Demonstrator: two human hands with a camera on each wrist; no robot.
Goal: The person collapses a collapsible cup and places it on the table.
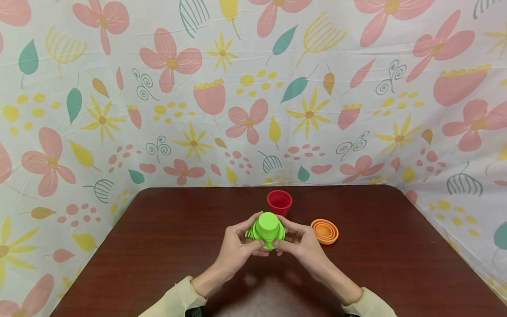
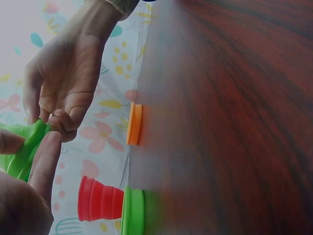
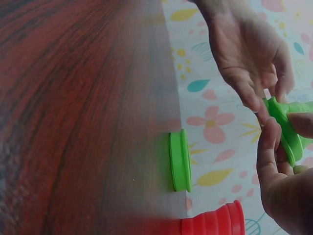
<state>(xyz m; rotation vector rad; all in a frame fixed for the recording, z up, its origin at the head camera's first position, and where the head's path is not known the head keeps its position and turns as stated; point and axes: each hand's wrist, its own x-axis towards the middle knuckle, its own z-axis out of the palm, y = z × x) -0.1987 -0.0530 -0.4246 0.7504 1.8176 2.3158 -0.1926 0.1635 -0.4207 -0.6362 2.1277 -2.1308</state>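
My left hand (image 1: 234, 246) and right hand (image 1: 306, 246) hold a green collapsible cup (image 1: 268, 224) between them above the table. Its small round end points up and its wider rings are partly folded around it. Both thumbs press on the near side, with the fingers curled around the rim. In the left wrist view the ring of this green cup (image 2: 29, 152) looks bent between the fingers. A second green cup (image 3: 180, 160), folded flat, sits on the table, mostly hidden behind my left hand in the head view.
Behind the hands a red collapsible cup (image 1: 279, 201) stands extended, mouth up. To the right lies an orange cup (image 1: 325, 231), folded flat into rings. All rest on a dark brown wooden table (image 1: 178, 229). A flower-patterned cloth (image 1: 253, 88) hangs behind the table.
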